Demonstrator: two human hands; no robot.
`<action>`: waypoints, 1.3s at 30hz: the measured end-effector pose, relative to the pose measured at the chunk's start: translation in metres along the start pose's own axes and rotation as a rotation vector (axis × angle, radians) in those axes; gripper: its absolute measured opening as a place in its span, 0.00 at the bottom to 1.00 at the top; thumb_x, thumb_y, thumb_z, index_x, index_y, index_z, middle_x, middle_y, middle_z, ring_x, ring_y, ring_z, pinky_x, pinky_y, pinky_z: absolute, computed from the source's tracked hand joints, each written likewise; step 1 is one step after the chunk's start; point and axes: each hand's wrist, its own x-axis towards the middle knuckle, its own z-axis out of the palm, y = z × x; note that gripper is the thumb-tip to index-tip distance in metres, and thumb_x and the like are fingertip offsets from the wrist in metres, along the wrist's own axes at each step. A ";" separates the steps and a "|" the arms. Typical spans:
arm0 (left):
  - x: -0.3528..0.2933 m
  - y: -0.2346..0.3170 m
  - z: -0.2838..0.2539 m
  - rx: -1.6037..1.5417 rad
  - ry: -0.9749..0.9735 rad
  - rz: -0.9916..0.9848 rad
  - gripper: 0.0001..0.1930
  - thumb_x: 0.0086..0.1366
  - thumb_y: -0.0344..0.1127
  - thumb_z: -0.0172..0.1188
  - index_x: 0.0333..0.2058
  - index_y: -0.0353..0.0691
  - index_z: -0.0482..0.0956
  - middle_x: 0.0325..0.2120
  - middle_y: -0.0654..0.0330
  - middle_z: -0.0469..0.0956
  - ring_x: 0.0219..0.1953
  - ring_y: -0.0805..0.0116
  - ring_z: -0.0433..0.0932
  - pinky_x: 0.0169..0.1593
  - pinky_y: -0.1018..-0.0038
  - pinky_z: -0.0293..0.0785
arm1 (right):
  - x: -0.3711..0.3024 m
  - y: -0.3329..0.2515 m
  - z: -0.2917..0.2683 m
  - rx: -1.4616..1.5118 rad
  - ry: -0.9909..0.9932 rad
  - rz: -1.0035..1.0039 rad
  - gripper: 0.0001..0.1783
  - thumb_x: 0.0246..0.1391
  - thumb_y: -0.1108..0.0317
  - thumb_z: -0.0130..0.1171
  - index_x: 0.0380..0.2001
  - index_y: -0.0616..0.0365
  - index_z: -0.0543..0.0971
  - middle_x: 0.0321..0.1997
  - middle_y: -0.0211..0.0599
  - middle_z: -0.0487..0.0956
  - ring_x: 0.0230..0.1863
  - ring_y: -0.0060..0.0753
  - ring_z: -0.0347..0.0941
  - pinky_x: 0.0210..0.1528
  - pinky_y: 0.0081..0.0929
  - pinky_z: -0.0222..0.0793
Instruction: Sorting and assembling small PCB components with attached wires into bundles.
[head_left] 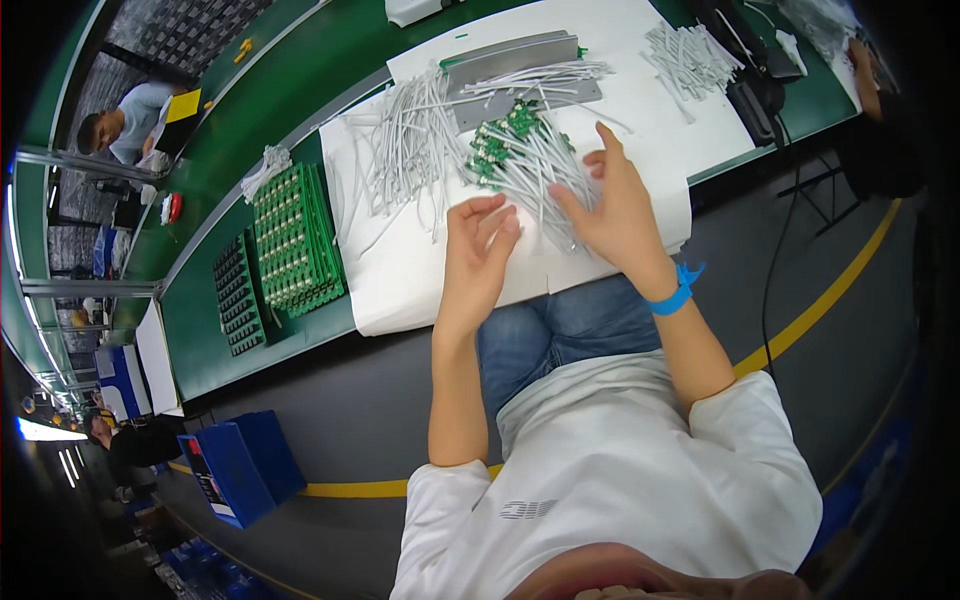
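Note:
A bundle of white cables with small green circuit boards [500, 135] at their far ends lies on the white sheet [400, 300] in front of me. My left hand [476, 255] is at the bundle's near left side, fingers loosely bent and thumb apart, with nothing visible in it. On the other side, my right hand [618, 210] has its index finger stretched out and its thumb spread over the cable ends. Whether either hand touches the cables I cannot tell. Left of the bundle is a loose pile of white cables [405, 135]. Behind it stands a grey metal angle fixture [510, 60] with cables across its base.
Stacked green circuit board panels [295, 240] and a black slotted tray [238, 290] occupy the table's left. More white cables [690, 60] lie at the far right, near a black device [750, 105]. A dark cord [780, 250] hangs off the edge. A blue bin [245, 465] stands on the floor.

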 end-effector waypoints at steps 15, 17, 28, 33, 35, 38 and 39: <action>0.001 0.019 0.010 -0.843 0.097 -0.333 0.27 0.68 0.41 0.45 0.61 0.31 0.60 0.66 0.38 0.53 0.69 0.45 0.52 0.72 0.53 0.46 | 0.080 0.012 -0.014 0.275 -0.099 0.060 0.23 0.49 0.78 0.62 0.50 0.59 0.71 0.31 0.38 0.79 0.27 0.34 0.75 0.31 0.28 0.70; 0.003 0.021 0.010 -0.808 0.090 -0.344 0.28 0.68 0.41 0.45 0.62 0.30 0.58 0.66 0.40 0.53 0.69 0.46 0.51 0.72 0.53 0.45 | 0.090 0.018 -0.001 0.062 -0.002 -0.139 0.23 0.47 0.76 0.65 0.47 0.60 0.71 0.34 0.40 0.76 0.35 0.42 0.74 0.37 0.33 0.70; 0.023 0.016 0.006 -0.780 -0.072 -0.412 0.30 0.68 0.43 0.47 0.63 0.30 0.58 0.64 0.45 0.59 0.68 0.54 0.56 0.70 0.56 0.51 | 0.083 0.027 -0.003 -0.005 -0.092 -0.106 0.06 0.50 0.74 0.62 0.30 0.63 0.76 0.31 0.43 0.72 0.35 0.46 0.72 0.36 0.35 0.70; 0.031 0.016 0.001 -0.693 -0.138 -0.432 0.30 0.68 0.44 0.43 0.62 0.28 0.59 0.64 0.43 0.59 0.68 0.50 0.56 0.71 0.54 0.49 | 0.061 0.014 0.001 0.004 -0.189 -0.066 0.12 0.52 0.65 0.64 0.32 0.63 0.76 0.32 0.43 0.74 0.34 0.45 0.73 0.35 0.35 0.70; 0.033 0.014 -0.007 -0.696 -0.212 -0.430 0.30 0.69 0.44 0.47 0.63 0.30 0.58 0.62 0.46 0.62 0.66 0.52 0.60 0.69 0.56 0.53 | 0.056 0.009 0.001 0.018 -0.202 0.003 0.16 0.51 0.62 0.66 0.35 0.65 0.76 0.34 0.44 0.75 0.35 0.43 0.74 0.35 0.34 0.72; 0.039 0.013 -0.012 -0.627 -0.253 -0.436 0.29 0.70 0.45 0.46 0.62 0.31 0.59 0.61 0.48 0.63 0.63 0.51 0.66 0.65 0.58 0.61 | 0.053 0.002 0.002 -0.063 -0.168 -0.078 0.30 0.44 0.54 0.72 0.39 0.68 0.73 0.38 0.50 0.73 0.39 0.47 0.74 0.38 0.36 0.72; 0.042 0.014 -0.015 -0.628 -0.259 -0.433 0.29 0.70 0.45 0.46 0.62 0.31 0.59 0.61 0.48 0.63 0.63 0.51 0.66 0.65 0.58 0.61 | 0.052 -0.001 0.005 -0.119 -0.191 -0.062 0.35 0.39 0.51 0.74 0.40 0.70 0.72 0.39 0.53 0.72 0.41 0.50 0.72 0.40 0.37 0.72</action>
